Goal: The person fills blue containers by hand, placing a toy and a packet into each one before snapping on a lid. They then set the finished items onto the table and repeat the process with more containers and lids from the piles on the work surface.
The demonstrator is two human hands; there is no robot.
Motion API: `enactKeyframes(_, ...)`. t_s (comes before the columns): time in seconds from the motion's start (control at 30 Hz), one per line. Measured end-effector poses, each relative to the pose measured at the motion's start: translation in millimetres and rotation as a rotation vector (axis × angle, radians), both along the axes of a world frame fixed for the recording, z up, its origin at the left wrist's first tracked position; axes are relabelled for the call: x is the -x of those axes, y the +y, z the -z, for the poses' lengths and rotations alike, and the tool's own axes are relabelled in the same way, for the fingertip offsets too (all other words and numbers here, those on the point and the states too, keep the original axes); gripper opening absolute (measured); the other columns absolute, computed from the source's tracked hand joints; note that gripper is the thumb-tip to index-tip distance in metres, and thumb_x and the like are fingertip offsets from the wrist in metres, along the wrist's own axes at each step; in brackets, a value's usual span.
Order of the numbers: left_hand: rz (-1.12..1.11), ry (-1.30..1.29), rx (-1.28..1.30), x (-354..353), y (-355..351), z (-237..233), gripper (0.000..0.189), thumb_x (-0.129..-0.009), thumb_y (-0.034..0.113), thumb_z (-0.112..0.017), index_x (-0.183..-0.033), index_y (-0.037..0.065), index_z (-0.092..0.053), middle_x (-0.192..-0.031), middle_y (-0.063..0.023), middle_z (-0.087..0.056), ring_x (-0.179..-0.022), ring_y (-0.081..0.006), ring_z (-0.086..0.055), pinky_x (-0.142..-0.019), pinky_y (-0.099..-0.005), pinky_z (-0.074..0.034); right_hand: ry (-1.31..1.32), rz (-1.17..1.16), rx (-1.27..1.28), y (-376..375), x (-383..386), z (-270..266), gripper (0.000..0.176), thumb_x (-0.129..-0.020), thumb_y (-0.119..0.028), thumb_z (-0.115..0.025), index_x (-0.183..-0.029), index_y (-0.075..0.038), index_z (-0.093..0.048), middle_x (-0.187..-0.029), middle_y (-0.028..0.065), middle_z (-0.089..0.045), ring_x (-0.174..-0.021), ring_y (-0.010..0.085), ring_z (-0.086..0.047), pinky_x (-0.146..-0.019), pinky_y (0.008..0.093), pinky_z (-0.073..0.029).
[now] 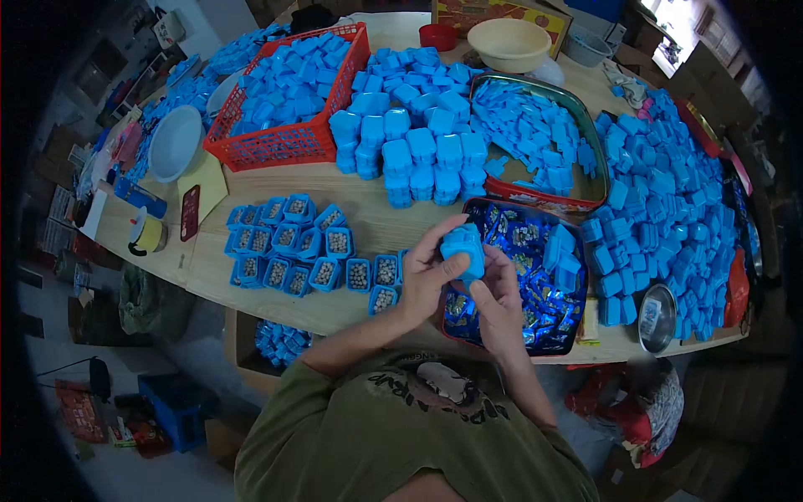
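Both of my hands hold one small blue plastic box [462,248] above the table's near edge. My left hand [427,272] wraps its left side, thumb across the front. My right hand [500,289] grips it from below and right. To the left lie several open blue boxes [288,248] filled with small pale beads. Just behind my hands sits a dark tray [562,345] of blue printed packets and a few blue lids.
Stacks of closed blue boxes [410,125] stand mid-table. A red basket [280,149] of boxes sits back left, a metal tray of lids [535,125] back right, a big heap of boxes [661,209] at right. Bowls [510,42], a white plate [174,142], a mug [149,234].
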State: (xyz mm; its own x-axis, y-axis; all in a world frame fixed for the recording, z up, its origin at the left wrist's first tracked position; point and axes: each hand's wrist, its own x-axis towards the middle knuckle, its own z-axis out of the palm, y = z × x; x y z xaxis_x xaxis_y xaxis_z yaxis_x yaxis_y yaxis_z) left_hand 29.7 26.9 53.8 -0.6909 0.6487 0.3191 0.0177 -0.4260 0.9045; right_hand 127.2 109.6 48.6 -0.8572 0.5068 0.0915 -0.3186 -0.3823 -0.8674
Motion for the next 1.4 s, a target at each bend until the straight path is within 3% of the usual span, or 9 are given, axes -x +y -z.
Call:
enactKeyframes(0.03,-0.021,-0.383,-0.143,-5,5,4,0.047,-0.083,0.016,-0.068,-0.125,0.004,-0.050,-0.110,-0.0076,-0.057,-0.096,-0.0141,-0.056,-0.082,-0.0315,-0.047,0.001,0.000,-0.001,0,1,2,0.048,-0.086,-0.012,-0.063,-0.127,-0.004,-0.038,-0.117,0.0062,-0.050,-0.110,0.0159,-0.049,-0.094,0.0291,-0.039)
enactKeyframes(0.17,-0.055,-0.577,-0.240,-19,11,21,0.047,-0.083,0.012,-0.068,-0.125,0.002,-0.048,-0.110,-0.0080,-0.056,-0.100,-0.0131,-0.055,-0.084,-0.0298,-0.046,-0.093,0.143,-0.073,3,-4,5,0.048,-0.086,-0.010,-0.063,-0.128,-0.003,-0.042,-0.115,0.0073,-0.051,-0.107,0.0168,-0.050,-0.093,0.0301,-0.040)
enactKeyframes(0.43,0.447,0.543,0.593,34,-20,-20,0.063,-0.073,0.022,-0.077,-0.128,0.008,-0.048,-0.112,-0.0089,-0.058,-0.102,-0.0164,-0.056,-0.086,-0.0331,-0.046,-0.331,-0.145,-0.964,33,-26,-22,0.038,-0.085,-0.012,-0.064,-0.121,-0.003,-0.053,-0.103,0.0110,-0.056,-0.094,0.0183,-0.054,-0.082,0.0297,-0.044)
enactKeyframes(0.67,0.269,0.276,0.520,23,-20,-13,0.071,-0.073,0.020,-0.078,-0.135,0.011,-0.046,-0.103,-0.0080,-0.058,-0.089,-0.0142,-0.057,-0.080,-0.0301,-0.046,-0.253,0.297,-0.555,14,-13,-18,0.021,-0.080,-0.008,-0.069,-0.098,-0.002,-0.059,-0.096,0.0124,-0.055,-0.090,0.0231,-0.056,-0.077,0.0308,-0.045)
enactKeyframes(0.73,0.167,0.393,0.490,17,-19,-5,0.071,-0.074,0.020,-0.077,-0.137,0.012,-0.044,-0.092,-0.0058,-0.055,-0.082,-0.0135,-0.053,-0.075,-0.0294,-0.044,-0.202,0.374,-1.013,22,-16,-13,0.023,-0.075,-0.003,-0.071,-0.090,-0.002,-0.055,-0.094,0.0144,-0.052,-0.087,0.0307,-0.053,-0.073,0.0368,-0.044)
enactKeyframes(1.03,0.040,0.547,0.487,3,-18,-24,0.065,-0.073,0.021,-0.077,-0.132,0.012,-0.051,-0.086,-0.0066,-0.050,-0.078,-0.0181,-0.049,-0.068,-0.0298,-0.040,-0.102,0.518,-1.346,21,-17,-19,0.021,-0.074,-0.002,-0.072,-0.088,-0.003,-0.057,-0.088,0.0110,-0.053,-0.082,0.0251,-0.052,-0.070,0.0337,-0.042)
enactKeyframes(1.13,-0.051,0.912,0.333,6,-19,-18,0.056,-0.072,0.020,-0.076,-0.125,0.012,-0.058,-0.095,-0.0091,-0.054,-0.082,-0.0211,-0.052,-0.068,-0.0325,-0.043,-0.126,0.300,-0.541,19,-24,-10,0.018,-0.076,-0.002,-0.071,-0.087,-0.003,-0.057,-0.092,0.0072,-0.053,-0.085,0.0176,-0.052,-0.074,0.0290,-0.042)
enactKeyframes(1.23,0.042,1.024,0.244,10,-23,-28,0.044,-0.073,0.018,-0.074,-0.116,0.014,-0.065,-0.102,-0.0114,-0.055,-0.086,-0.0242,-0.054,-0.069,-0.0350,-0.045,-0.095,0.041,-0.151,28,-28,-12,0.015,-0.076,-0.001,-0.070,-0.084,-0.004,-0.058,-0.097,0.0036,-0.053,-0.089,0.0136,-0.051,-0.079,0.0260,-0.040)
enactKeyframes(1.4,0.065,1.155,0.113,13,-24,-26,0.036,-0.074,0.016,-0.073,-0.109,0.019,-0.069,-0.101,-0.0111,-0.055,-0.076,-0.0238,-0.055,-0.060,-0.0324,-0.047,-0.033,-0.108,0.078,23,-33,-6,0.042,-0.076,-0.005,-0.072,-0.111,-0.006,-0.050,-0.108,0.0089,-0.056,-0.096,0.0168,-0.058,-0.081,0.0267,-0.047)
